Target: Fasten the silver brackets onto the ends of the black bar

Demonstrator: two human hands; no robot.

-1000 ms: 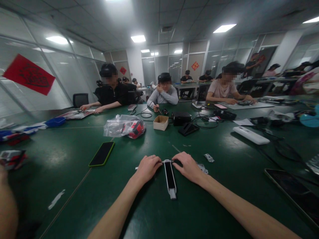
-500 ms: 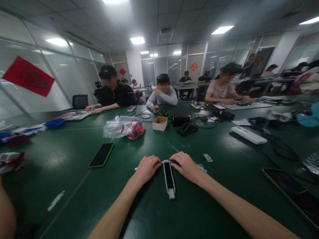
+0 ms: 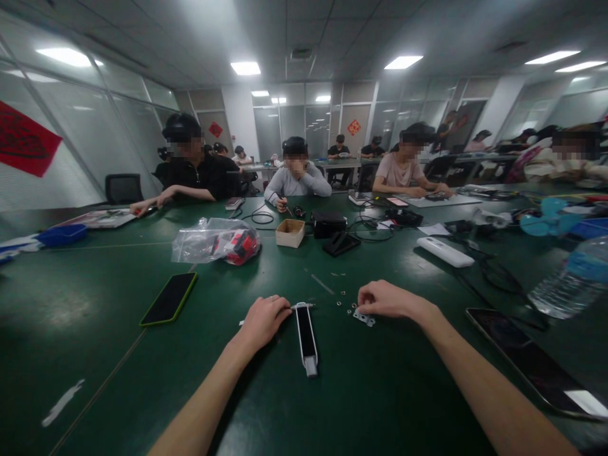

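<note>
Two hands work over small parts on the green tabletop point(image 3: 380, 392). The left hand point(image 3: 266, 320) has its grip drawn together, seemingly pinching the near-left end of a thin rod point(image 3: 308, 306) that crosses the far end of a slim black-and-white device point(image 3: 306, 339). The device lies flat between the hands, its pale tip pointing towards the wearer. Because only one side of the rod is held, a sideways tug could slide it out or swing the device askew.

The right hand point(image 3: 387, 299) bends over a perforated metal plate point(image 3: 364, 318), fingertips down at its far edge; I cannot tell whether that grip pinches the plate or merely touches it. Tiny loose pieces, one of them a ring-like bit point(image 3: 343, 292), lie just beside those fingers. A careless sweep could scatter them, and dragging the plate could knock the nearest away. Their size makes fumbling likely. The phone with the green edge point(image 3: 170, 299) sits well apart, so it poses little hindrance.
</note>
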